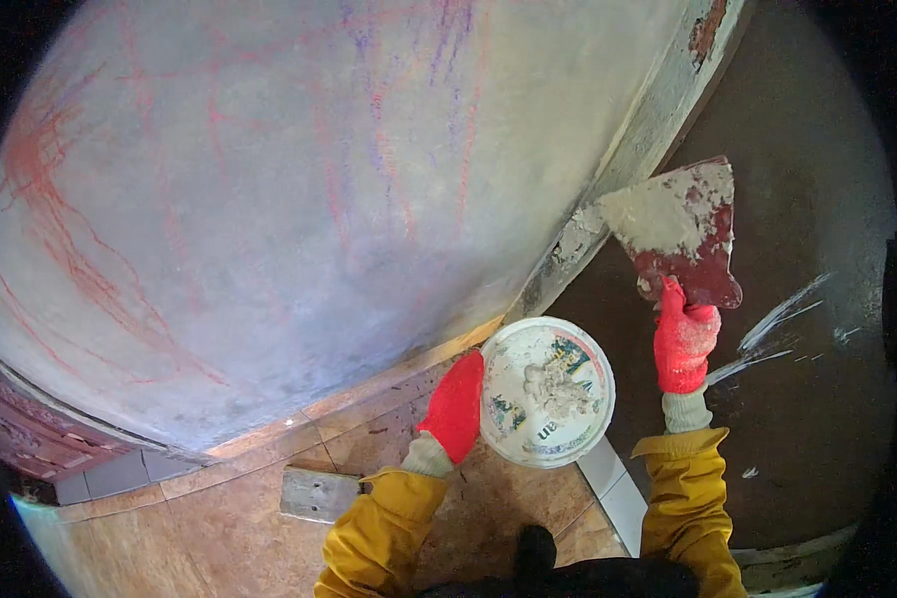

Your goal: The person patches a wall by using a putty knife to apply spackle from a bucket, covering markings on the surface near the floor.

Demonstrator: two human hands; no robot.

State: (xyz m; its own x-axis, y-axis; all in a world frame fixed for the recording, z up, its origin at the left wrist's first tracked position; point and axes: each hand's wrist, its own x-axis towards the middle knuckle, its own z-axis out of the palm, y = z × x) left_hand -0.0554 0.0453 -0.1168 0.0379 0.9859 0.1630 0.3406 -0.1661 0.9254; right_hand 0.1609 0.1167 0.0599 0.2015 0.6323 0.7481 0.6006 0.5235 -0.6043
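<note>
My left hand (454, 407), in a red work glove, grips the left rim of a round white plastic lid (510, 439). A lump of greyish putty (558, 389) sits on the lid's middle, with smears around it. My right hand (684, 347), gloved in red too, is closed around a wide dark red putty knife (703, 261). Grey-white putty coats much of its blade. The blade's left corner lies against the rough wall corner edge (580, 237), where whitish filler shows. The knife's handle is hidden in the glove.
To the left stands a pale wall (299, 199) with red and purple scribbles. A dark brown surface (807, 399) with white scratches lies to the right. Below are tan floor tiles (229, 528), with a grey rectangular block (319, 495) near my left forearm.
</note>
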